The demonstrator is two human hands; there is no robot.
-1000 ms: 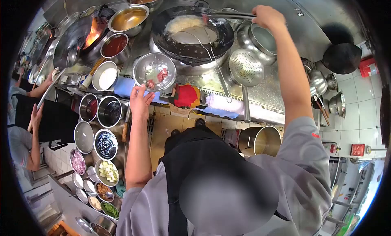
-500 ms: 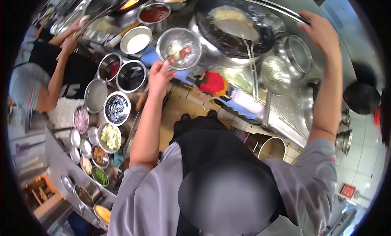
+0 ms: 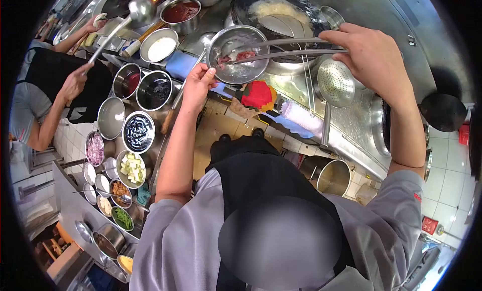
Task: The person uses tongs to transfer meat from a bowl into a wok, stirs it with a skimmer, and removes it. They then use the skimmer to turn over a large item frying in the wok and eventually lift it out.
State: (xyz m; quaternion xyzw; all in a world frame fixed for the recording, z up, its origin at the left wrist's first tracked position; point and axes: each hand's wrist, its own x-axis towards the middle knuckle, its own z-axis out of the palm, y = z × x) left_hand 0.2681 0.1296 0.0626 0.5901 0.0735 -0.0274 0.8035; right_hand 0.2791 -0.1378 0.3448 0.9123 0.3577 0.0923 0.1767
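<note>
My left hand (image 3: pixel 199 88) pinches the rim of a steel mixing bowl (image 3: pixel 221 41), thumb on top. Inside lie a few pieces of raw meat (image 3: pixel 245 55) with a pale coating. My right hand (image 3: pixel 371 55) is closed around the end of long metal tongs (image 3: pixel 296 53), which reach leftward into the bowl. Their tips are at the meat; I cannot tell whether they grip a piece. Just behind the bowl sits a wok (image 3: pixel 242 6) of frothing oil (image 3: pixel 278 10), with a round metal skimmer (image 3: pixel 285 27) in it.
A perforated ladle (image 3: pixel 336 83) rests on the steel counter right of the wok. Bowls of red sauce (image 3: pixel 179 12), white powder (image 3: pixel 160 48) and dark sauce (image 3: pixel 139 132) stand left. Beyond them a co-worker (image 3: pixel 55 85) holds a ladle (image 3: pixel 142 11). A red cloth (image 3: pixel 257 95) lies at the counter edge.
My right hand has swung the tongs from above the wok leftward and down into the bowl. The bowl has shifted slightly right. The co-worker's ladle has come into view.
</note>
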